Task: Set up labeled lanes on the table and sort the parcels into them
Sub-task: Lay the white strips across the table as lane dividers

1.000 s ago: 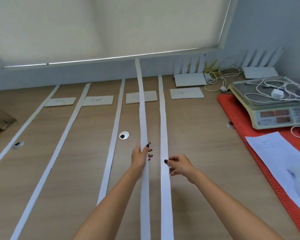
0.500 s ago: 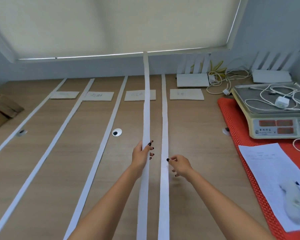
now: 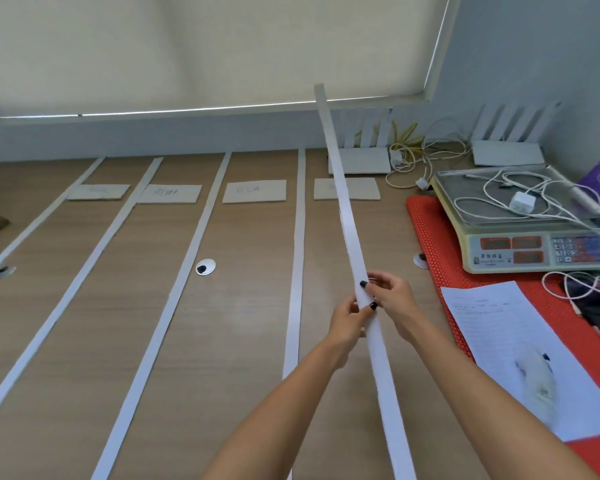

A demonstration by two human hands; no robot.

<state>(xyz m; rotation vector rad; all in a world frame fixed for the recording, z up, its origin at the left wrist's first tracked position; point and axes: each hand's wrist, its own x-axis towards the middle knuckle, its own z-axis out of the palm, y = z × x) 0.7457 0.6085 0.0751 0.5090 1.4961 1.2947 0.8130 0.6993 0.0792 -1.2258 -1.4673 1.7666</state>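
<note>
Both hands are meeting over the right half of the desk (image 3: 84, 306), and both are gripping one long white strip (image 3: 347, 216); the left hand (image 3: 347, 318) is pinching it from the left with fingers closed on its edge, and the right hand (image 3: 392, 299) is clamping it from the right just above, fingers curled around it; the two hands are touching. The strip is running from the near edge of the desk up past the far edge, its far end lifted in front of the window blind (image 3: 205, 46), so it is slanting above the desk rather than lying flat. Four other white strips are lying flat on the desk, running from the near edge toward the far edge; the nearest laid strip (image 3: 297, 271) is lying just left of the hands. Four label cards are sitting near the far edge between the strips; the rightmost card (image 3: 361, 189) is partly crossed by the held strip; their writing is too faint to read. A weighing scale (image 3: 520, 230) is sitting on a red mat (image 3: 430, 230) at the right edge, cables piled on its pan; a printed sheet (image 3: 499, 341) is lying nearer on that mat.
</note>
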